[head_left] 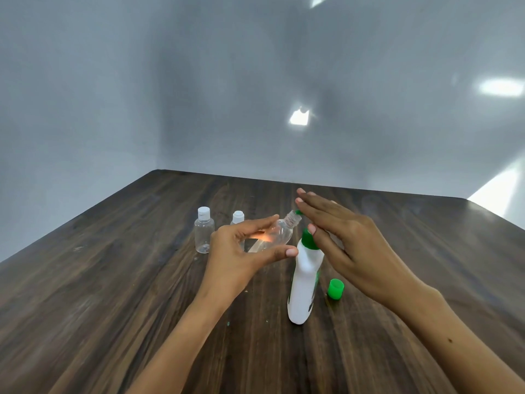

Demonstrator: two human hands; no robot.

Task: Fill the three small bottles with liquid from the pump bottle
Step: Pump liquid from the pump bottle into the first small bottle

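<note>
Left hand (241,251) pinches the uncapped small bottle (277,236) between thumb and fingertips, tilted, neck at the pump nozzle. Right hand (341,237) presses flat-fingered on the pump bottle (305,280). Light, thin, slippery plastic: grip mid-body, gently.

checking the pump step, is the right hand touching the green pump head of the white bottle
Touching. The head view shows the right hand with straight fingers lying flat on the green pump head of the white plastic pump bottle, with no gap visible between them.
</note>
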